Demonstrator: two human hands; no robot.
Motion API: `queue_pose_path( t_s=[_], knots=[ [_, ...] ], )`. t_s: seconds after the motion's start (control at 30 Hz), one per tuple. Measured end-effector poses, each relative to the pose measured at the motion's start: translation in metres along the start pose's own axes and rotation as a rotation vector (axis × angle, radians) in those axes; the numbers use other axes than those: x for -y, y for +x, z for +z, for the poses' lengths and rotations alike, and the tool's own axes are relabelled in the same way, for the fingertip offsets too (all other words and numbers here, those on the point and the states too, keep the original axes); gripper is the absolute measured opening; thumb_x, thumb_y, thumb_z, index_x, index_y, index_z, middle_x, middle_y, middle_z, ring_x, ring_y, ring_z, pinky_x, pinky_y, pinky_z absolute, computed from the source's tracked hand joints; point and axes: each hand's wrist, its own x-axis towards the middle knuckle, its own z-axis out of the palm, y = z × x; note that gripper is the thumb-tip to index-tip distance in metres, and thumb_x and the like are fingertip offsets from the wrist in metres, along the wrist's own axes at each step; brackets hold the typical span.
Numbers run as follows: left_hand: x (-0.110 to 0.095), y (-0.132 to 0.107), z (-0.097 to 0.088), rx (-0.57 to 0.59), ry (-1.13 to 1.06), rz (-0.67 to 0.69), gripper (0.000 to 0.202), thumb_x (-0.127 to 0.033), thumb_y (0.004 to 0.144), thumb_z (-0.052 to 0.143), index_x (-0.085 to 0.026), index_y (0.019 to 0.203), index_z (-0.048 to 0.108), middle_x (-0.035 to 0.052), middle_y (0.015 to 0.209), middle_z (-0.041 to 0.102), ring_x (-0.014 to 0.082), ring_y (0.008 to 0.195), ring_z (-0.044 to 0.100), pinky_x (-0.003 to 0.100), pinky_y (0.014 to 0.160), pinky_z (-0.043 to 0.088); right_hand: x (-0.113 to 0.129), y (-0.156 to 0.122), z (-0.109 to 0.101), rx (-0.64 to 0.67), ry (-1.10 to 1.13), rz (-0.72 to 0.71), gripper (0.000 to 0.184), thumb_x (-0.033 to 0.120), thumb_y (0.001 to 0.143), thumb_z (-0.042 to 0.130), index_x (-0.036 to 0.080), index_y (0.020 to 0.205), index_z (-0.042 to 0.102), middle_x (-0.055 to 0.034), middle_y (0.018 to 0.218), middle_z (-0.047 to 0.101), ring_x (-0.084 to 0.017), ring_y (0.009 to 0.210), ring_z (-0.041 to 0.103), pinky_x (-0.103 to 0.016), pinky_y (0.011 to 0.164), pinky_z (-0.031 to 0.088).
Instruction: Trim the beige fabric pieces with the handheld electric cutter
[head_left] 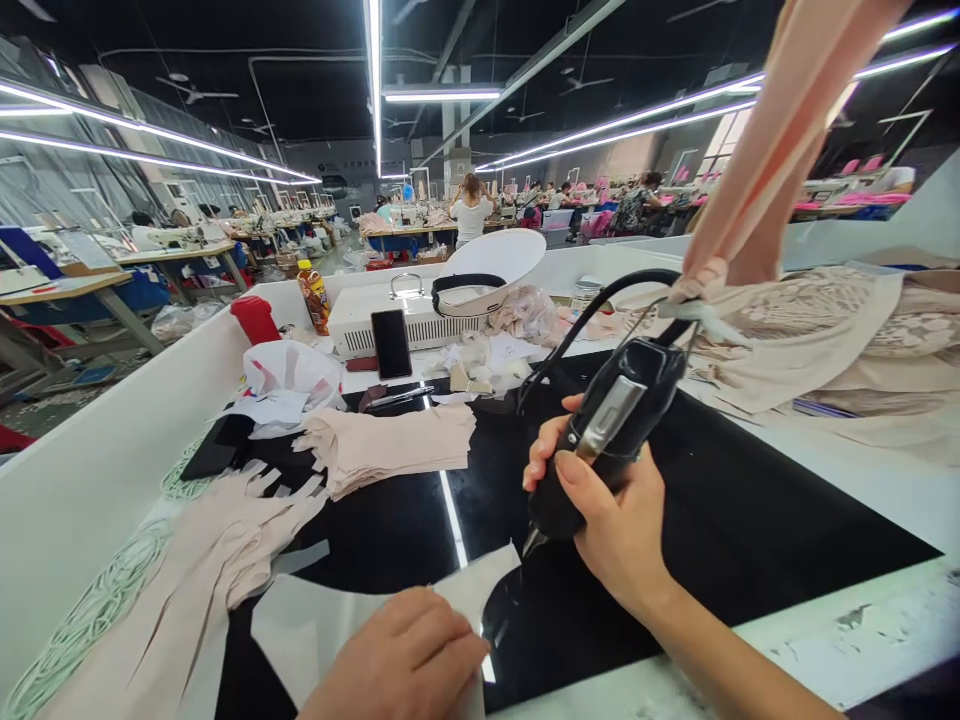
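Observation:
My right hand (619, 525) is closed round a black corded hand tool (611, 420) with a metal lever on its side and a pointed metal tip. The tip points down beside the corner of a pale, curved fabric piece (480, 590); I cannot tell whether they touch. My left hand (409, 650) lies over that piece, fingers together and slightly bent, pressing it against the glossy black tabletop (720, 520). A peach fabric strip (750, 190) rises from the tool's upper end, tied there with wire.
Stacked beige pieces (397, 440) lie behind my left hand, with beige strips (202, 560) and green cord (105, 590) at left. A phone (391, 343) leans against a white vented box (360, 315) beside a bottle (313, 298). Beige fabric (825, 330) is heaped at right.

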Motion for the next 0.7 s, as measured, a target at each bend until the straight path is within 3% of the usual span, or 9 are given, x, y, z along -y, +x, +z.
queue_pose_path(
  t_s=[0.1, 0.27, 0.37, 0.53, 0.7],
  knots=[
    [0.005, 0.022, 0.004, -0.006, 0.005, -0.113, 0.019, -0.013, 0.109, 0.049, -0.019, 0.115, 0.066, 0.0032, 0.098, 0.070, 0.0201, 0.086, 0.067, 0.033, 0.081, 0.058, -0.003, -0.002, 0.002, 0.032, 0.006, -0.006, 0.033, 0.038, 0.091, 0.084, 0.031, 0.116, 0.063, 0.0046, 0.088, 0.068, -0.012, 0.065, 0.064, -0.026, 0.062, 0.058],
    [0.013, 0.055, 0.011, 0.107, -0.060, -0.439, 0.024, -0.018, 0.097, 0.074, -0.022, 0.120, 0.070, 0.0045, 0.106, 0.064, 0.0236, 0.096, 0.065, 0.039, 0.085, 0.057, -0.006, -0.004, 0.005, 0.050, 0.016, 0.005, 0.028, 0.037, 0.091, 0.083, 0.030, 0.109, 0.063, 0.0049, 0.087, 0.069, -0.011, 0.064, 0.063, -0.024, 0.060, 0.057],
    [0.017, 0.066, 0.016, 0.163, -0.189, -0.550, 0.016, -0.021, 0.094, 0.080, -0.023, 0.109, 0.074, 0.0029, 0.104, 0.062, 0.0227, 0.100, 0.064, 0.037, 0.088, 0.055, -0.007, -0.004, 0.006, 0.059, 0.021, 0.008, 0.026, 0.035, 0.091, 0.082, 0.028, 0.105, 0.062, 0.0053, 0.085, 0.068, -0.011, 0.063, 0.063, -0.024, 0.060, 0.057],
    [0.024, 0.068, 0.021, 0.122, -0.289, -0.502, 0.014, -0.011, 0.093, 0.075, -0.025, 0.095, 0.077, 0.0005, 0.101, 0.063, 0.0187, 0.098, 0.063, 0.031, 0.086, 0.054, -0.005, -0.005, 0.006, 0.054, -0.002, 0.010, 0.024, 0.032, 0.090, 0.080, 0.026, 0.103, 0.060, 0.0044, 0.083, 0.068, -0.012, 0.064, 0.063, -0.026, 0.062, 0.058],
    [0.032, 0.060, 0.020, 0.037, -0.191, -0.403, 0.035, -0.007, 0.092, 0.073, -0.026, 0.121, 0.073, 0.0020, 0.106, 0.065, 0.0214, 0.099, 0.065, 0.036, 0.088, 0.057, -0.006, -0.002, 0.005, 0.040, -0.031, -0.011, 0.026, 0.032, 0.090, 0.081, 0.026, 0.105, 0.060, 0.0038, 0.083, 0.068, -0.013, 0.064, 0.063, -0.027, 0.062, 0.057]
  ],
)
